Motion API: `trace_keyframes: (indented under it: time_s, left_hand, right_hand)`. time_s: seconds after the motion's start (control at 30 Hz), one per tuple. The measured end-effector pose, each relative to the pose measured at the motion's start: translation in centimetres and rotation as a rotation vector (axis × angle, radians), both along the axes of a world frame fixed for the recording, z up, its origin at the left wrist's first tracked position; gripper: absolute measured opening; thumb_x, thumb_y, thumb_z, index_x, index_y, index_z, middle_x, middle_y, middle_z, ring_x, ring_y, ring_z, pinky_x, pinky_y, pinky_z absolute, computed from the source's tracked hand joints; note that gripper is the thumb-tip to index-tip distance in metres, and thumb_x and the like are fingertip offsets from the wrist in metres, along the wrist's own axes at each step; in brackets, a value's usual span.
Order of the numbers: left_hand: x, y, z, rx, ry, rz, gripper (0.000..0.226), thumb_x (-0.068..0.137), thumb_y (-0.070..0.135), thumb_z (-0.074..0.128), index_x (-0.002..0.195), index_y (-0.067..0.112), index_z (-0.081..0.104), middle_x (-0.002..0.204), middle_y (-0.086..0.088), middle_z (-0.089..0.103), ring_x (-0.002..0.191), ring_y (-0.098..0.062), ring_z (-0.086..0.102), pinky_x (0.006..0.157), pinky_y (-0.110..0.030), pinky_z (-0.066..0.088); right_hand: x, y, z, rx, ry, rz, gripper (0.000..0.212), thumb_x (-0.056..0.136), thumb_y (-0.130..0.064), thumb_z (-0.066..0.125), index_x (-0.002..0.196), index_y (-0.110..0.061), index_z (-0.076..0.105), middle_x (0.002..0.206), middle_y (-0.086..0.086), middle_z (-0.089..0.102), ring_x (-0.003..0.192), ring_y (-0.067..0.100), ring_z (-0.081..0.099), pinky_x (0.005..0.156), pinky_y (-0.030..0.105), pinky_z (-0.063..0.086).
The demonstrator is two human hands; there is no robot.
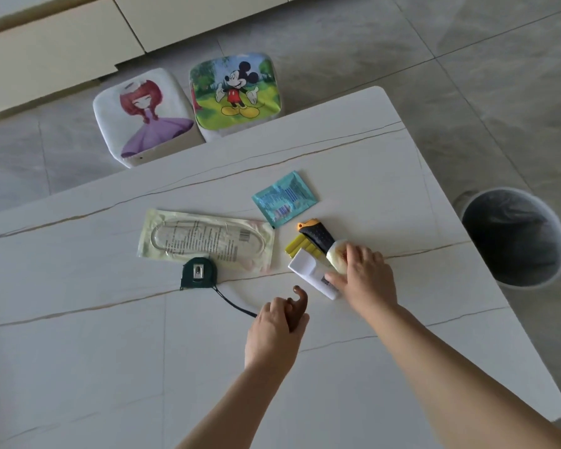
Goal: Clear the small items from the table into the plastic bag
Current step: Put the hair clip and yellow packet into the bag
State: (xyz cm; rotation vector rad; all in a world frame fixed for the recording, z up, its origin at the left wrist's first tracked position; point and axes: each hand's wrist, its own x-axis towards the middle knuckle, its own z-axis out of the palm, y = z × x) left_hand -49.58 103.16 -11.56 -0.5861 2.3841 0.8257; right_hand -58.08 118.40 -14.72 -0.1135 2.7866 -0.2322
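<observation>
White marble-look table [337, 367] carries every item to be cleared; no open plastic bag can be identified in this view, so locate it before lifting anything. Your right hand [366, 280] rests at 3 o'clock of the item group, fingers spread and pressing down on a white packet [308, 270] and a pale round pad [336, 257]. This flat press probably serves to gather the cluster before a grasp. Yellow sticks [300, 247] and a black-and-orange knife [314, 236] lie touching that cluster at its 11 o'clock side, so they may slide if you drag the packet.

Your left hand [279, 328] hovers at 6 o'clock of the group, fingers curled loosely with one fingertip raised. It grips nothing visible and sits just beside the cord of the tape measure [199, 273], suggesting that item as its next pick.

A long clear pouch [208, 243] lies at 9 o'clock, and a teal sachet [284, 197] lies at 12 o'clock, both flat and apart from the hands. A lined bin [515, 238] stands on the floor off the table's right edge.
</observation>
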Motion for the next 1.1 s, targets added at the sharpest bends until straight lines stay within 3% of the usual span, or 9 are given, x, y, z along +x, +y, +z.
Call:
trace_keyframes:
  time_s: [0.13,0.27,0.33,0.47,0.6,0.73,0.87,1.03,1.1]
  left_hand:
    - [0.7,0.0,0.4,0.077,0.003,0.066,0.023,0.090,0.041,0.055,0.081,0.021,0.045,0.090,0.003,0.051,0.079,-0.016,0.048,0.065,-0.026,0.036]
    - [0.6,0.2,1.4,0.201,-0.047,0.189,0.020,0.090,0.034,0.055,0.101,0.018,0.059,0.091,-0.002,0.058,0.076,-0.016,0.053,0.061,-0.024,0.041]
    - [0.8,0.5,2.1,0.286,-0.080,0.251,0.021,0.089,0.031,0.056,0.109,0.022,0.055,0.088,-0.005,0.066,0.075,-0.018,0.062,0.068,-0.030,0.050]
    - [1.4,1.7,4.8,0.389,-0.112,0.258,0.017,0.086,0.024,0.058,0.101,0.020,0.050,0.075,-0.005,0.069,0.070,-0.021,0.067,0.070,-0.039,0.056]
    - [2.2,3.4,8.6,0.480,-0.145,0.218,0.005,0.087,0.021,0.058,0.088,0.017,0.055,0.073,-0.004,0.064,0.067,-0.017,0.063,0.068,-0.034,0.051]
    - [3.4,5.2,12.3,0.484,-0.155,0.154,0.015,0.086,0.025,0.061,0.080,0.012,0.056,0.070,-0.003,0.058,0.065,-0.017,0.055,0.065,-0.031,0.049]
    - [5.3,8.0,15.5,0.488,-0.181,0.046,0.013,0.087,0.020,0.061,0.085,0.008,0.058,0.067,-0.006,0.058,0.056,-0.019,0.053,0.056,-0.030,0.046]
    - [8.1,13.7,19.3,0.519,-0.156,-0.124,0.007,0.090,0.015,0.060,0.084,0.016,0.057,0.070,-0.008,0.062,0.062,-0.018,0.061,0.054,-0.027,0.051]
    - [9.7,17.1,20.7,0.534,-0.145,-0.220,0.014,0.091,0.017,0.060,0.079,0.021,0.055,0.072,-0.006,0.063,0.062,-0.016,0.062,0.055,-0.024,0.051]
  right_hand:
    - [0.5,0.3,0.8,-0.051,-0.046,-0.201,0.032,0.088,-0.023,0.053,0.114,-0.003,0.054,0.111,0.019,0.059,0.104,0.036,0.052,0.077,0.037,0.041]
    - [1.2,1.7,3.0,-0.463,-0.231,-0.726,0.020,0.090,-0.015,0.049,0.106,-0.004,0.047,0.096,0.014,0.055,0.080,0.029,0.052,0.054,0.027,0.034]
    - [2.2,2.8,3.9,-0.668,-0.262,-0.885,0.024,0.086,-0.013,0.054,0.108,-0.004,0.049,0.097,0.009,0.054,0.081,0.024,0.051,0.056,0.026,0.037]
    - [5.8,4.8,6.9,-0.790,-0.284,-0.999,0.012,0.084,-0.013,0.057,0.096,-0.013,0.057,0.091,0.005,0.058,0.088,0.025,0.056,0.076,0.035,0.048]
    - [9.3,7.0,10.9,-0.916,-0.320,-1.109,0.011,0.080,-0.009,0.056,0.087,-0.017,0.059,0.090,0.004,0.058,0.091,0.025,0.056,0.087,0.041,0.050]
    - [13.4,9.2,14.9,-1.010,-0.261,-1.178,0.011,0.078,-0.005,0.058,0.079,-0.015,0.059,0.084,0.005,0.058,0.084,0.023,0.054,0.076,0.035,0.044]
    - [17.9,11.7,18.8,-1.200,-0.150,-1.339,0.021,0.082,0.003,0.058,0.085,-0.019,0.058,0.091,0.006,0.060,0.087,0.021,0.056,0.079,0.033,0.045]
    - [24.1,15.7,23.7,-1.381,0.040,-1.449,0.028,0.083,0.007,0.057,0.105,-0.011,0.056,0.097,0.009,0.062,0.088,0.021,0.059,0.077,0.033,0.049]
    - [27.1,17.7,25.9,-1.407,0.104,-1.460,0.026,0.082,0.009,0.057,0.095,-0.014,0.057,0.094,0.008,0.061,0.085,0.020,0.059,0.074,0.033,0.049]
